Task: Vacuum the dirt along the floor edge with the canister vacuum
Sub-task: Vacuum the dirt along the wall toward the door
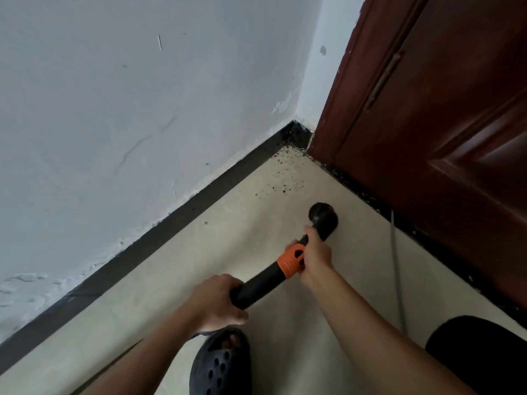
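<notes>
1. Vacuum tube (pixel 262 283): a black plastic tube held over the floor (pixel 171 280) to the left of the door (pixel 442 138), slanting down and forward. It is judged light and stiff, so it is unlikely to flex under a push.
2. Left hand (pixel 219 300): the fingers are clenched round the tube's rear end, the part farthest from the door. This grip probably steers.
3. Right hand (pixel 316 252): the fingers are wrapped round the tube just ahead of the orange collar (pixel 291 260). The collar's moulded surface looks like the least slippery place to hold.
4. Round nozzle (pixel 323 216): at the tube's tip, low over the floor near the door's foot. Whether it touches the floor cannot be told.
5. Dirt (pixel 285 181): dark specks beyond the nozzle, thickest where the skirting board (pixel 171 220) meets the door frame.
6. Canister: not in view. Its hose would likely tug at the rear grip.
</notes>
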{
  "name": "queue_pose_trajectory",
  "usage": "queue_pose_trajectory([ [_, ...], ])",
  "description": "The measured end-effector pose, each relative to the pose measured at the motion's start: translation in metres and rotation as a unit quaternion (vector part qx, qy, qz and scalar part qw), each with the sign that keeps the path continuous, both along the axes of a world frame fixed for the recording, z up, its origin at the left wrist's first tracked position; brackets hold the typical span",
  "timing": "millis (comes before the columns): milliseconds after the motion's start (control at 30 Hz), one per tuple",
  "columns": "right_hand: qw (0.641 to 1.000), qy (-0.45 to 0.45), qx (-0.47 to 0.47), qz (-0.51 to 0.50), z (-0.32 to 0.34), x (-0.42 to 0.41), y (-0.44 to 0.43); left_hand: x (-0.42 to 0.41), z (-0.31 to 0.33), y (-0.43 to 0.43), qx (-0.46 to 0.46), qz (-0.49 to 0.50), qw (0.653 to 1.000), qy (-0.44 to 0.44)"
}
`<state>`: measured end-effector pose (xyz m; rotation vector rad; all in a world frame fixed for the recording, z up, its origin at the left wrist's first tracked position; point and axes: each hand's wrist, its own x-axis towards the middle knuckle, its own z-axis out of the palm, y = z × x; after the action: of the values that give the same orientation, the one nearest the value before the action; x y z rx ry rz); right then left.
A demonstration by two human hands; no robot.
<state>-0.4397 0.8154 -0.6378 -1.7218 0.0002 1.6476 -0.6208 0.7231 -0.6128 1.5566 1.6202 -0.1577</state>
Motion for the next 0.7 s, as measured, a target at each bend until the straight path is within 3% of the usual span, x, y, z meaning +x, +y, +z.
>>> queue_pose_trajectory([
  [200,0.993,0.032,0.020,0.115,0.002,-0.048,0.039,-0.025,-0.013,-0.001,0.036,0.115,0.993,0.004],
  [367,0.996,0.037,0.002,0.085,-0.004,-0.028,0.018,-0.017,-0.010,-0.008,0.029,0.055,0.998,0.013],
  [567,0.986,0.015,0.031,0.161,0.014,-0.064,0.059,-0.028,-0.016,0.002,0.043,0.158,0.986,-0.037],
  [700,0.988,0.009,-0.017,0.151,0.009,-0.065,0.011,-0.050,-0.012,-0.029,-0.001,0.112,0.993,-0.033],
])
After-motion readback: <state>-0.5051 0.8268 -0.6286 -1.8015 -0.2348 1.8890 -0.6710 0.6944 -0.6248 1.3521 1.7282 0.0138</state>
